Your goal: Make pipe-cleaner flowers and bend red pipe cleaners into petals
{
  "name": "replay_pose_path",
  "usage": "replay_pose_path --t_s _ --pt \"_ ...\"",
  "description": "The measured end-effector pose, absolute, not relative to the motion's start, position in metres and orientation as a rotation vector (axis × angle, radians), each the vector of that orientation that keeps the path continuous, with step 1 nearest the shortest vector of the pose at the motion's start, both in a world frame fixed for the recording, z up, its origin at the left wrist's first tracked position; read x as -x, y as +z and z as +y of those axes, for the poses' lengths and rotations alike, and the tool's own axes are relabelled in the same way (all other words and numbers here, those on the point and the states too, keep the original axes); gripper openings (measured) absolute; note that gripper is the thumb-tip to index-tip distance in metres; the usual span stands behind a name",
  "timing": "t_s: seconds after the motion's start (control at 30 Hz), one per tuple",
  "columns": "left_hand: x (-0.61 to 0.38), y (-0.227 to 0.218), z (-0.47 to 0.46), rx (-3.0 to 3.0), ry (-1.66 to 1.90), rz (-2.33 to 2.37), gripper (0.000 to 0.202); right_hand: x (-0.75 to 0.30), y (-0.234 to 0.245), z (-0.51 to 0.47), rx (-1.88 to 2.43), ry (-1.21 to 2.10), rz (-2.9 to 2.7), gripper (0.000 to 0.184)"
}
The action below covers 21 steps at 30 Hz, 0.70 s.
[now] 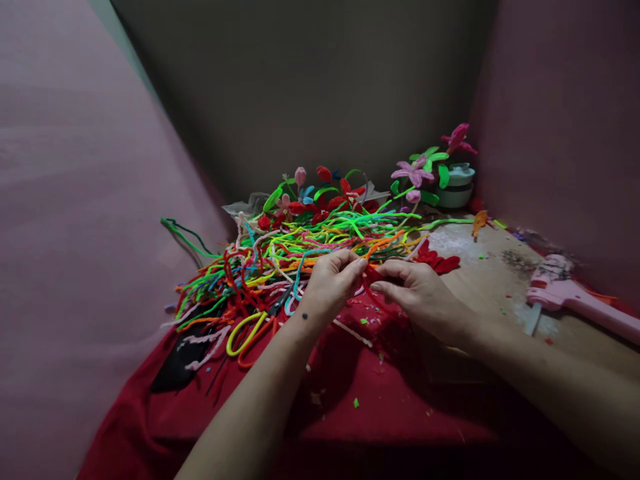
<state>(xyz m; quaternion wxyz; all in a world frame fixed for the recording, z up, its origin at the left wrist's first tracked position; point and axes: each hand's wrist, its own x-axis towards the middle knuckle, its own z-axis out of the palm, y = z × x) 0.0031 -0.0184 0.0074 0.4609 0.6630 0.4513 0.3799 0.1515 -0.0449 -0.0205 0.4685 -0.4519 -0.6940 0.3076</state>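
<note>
Close together in front of the pile, both my hands pinch a red pipe cleaner [369, 288]. My left hand [333, 283] has its thumb and forefinger pressed together at the upper end of the red piece. The fingers of my right hand [413, 293] close on it from the other side, just to the right. Part of the red piece is hidden by the fingers, and its exact shape is hard to make out. Behind the hands spreads a heap of loose pipe cleaners [300, 233] in many colours. Red fuzzy petals [440, 260] lie just beyond my right hand.
Scissors with yellow and orange handles [230, 343] lie left of my left forearm, near a black flat object [173, 370]. A pink glue gun [595, 301] rests on the board [480, 267] at right. Pipe-cleaner flowers [413, 173] stand behind. Scraps dot the red cloth [360, 400].
</note>
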Motion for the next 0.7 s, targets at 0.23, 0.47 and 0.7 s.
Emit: replay_pose_path --t_s 0.23,0.47,0.7 --pt "-0.004 0.0 -0.016 -1.91 1.01 1.182 0.023 -0.15 -0.018 -0.047 1.074 1.179 -1.526 0.016" --pt "-0.006 -0.002 -0.02 -2.045 1.129 1.235 0.02 -0.146 -0.016 -0.049 0.996 1.538 -1.238 0.006" --pt "-0.006 0.009 -0.023 -1.641 0.897 0.979 0.022 -0.146 -0.017 -0.047 1.017 1.506 -1.24 0.006"
